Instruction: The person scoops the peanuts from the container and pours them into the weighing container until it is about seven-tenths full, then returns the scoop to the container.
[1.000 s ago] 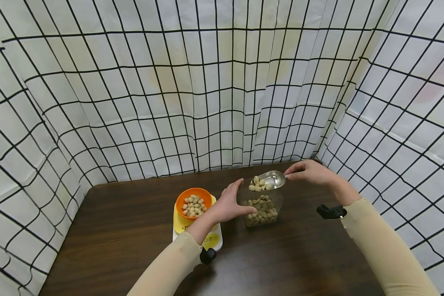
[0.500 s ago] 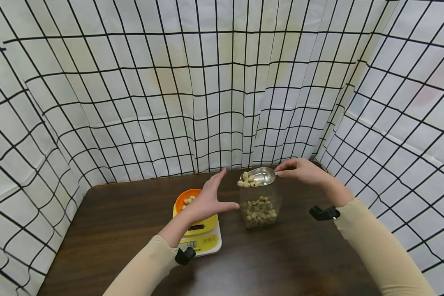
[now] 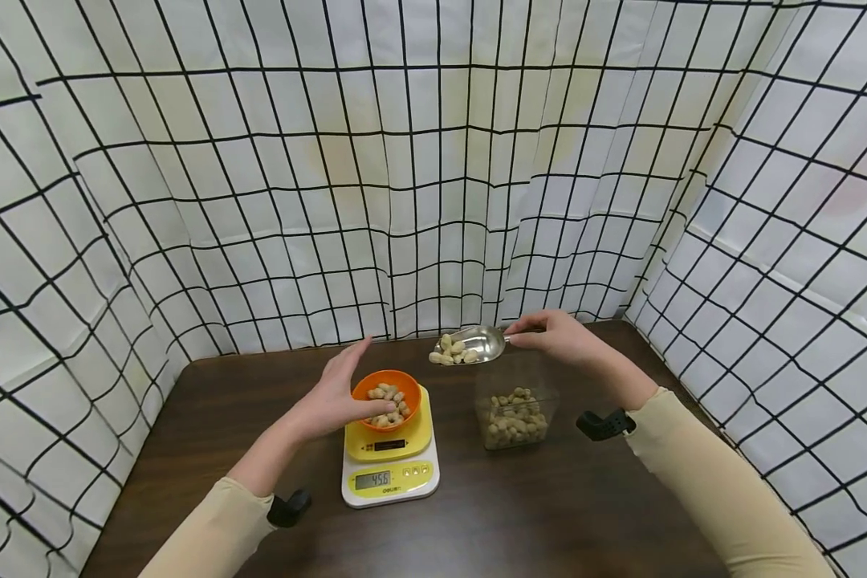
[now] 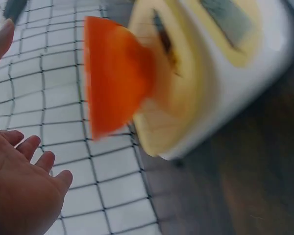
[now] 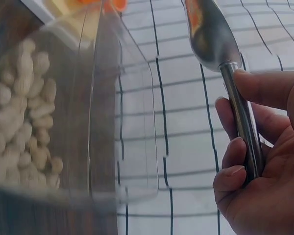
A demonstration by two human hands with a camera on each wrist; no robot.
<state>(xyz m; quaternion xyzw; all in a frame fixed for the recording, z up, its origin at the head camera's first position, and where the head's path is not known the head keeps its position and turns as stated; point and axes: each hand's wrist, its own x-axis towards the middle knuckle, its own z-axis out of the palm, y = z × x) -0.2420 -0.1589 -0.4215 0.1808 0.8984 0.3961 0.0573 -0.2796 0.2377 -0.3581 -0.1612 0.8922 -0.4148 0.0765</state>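
Observation:
My right hand (image 3: 559, 337) grips the handle of a metal scoop (image 3: 486, 343), its fingers curled round it in the right wrist view. Several unshelled peanuts (image 3: 453, 352) lie in the scoop, which is raised between the clear container and the orange bowl. Below it stands the clear container (image 5: 90, 98), partly filled with peanuts (image 5: 24, 112). My left hand (image 3: 332, 399) is spread with nothing in it, at the left side of the orange bowl (image 3: 412, 392). That bowl holds peanuts and sits on a yellow and white kitchen scale (image 3: 393, 474) whose display reads 45.6.
Everything stands on a dark brown wooden table (image 3: 491, 514). White curtains with a black grid (image 3: 433, 201) enclose its back and sides. A black band (image 3: 289, 508) is on the left wrist, another black band (image 3: 605, 425) on the right.
My left hand has left the clear container and moved left to the bowl. My right hand has carried the loaded scoop left, from above the container toward the bowl.

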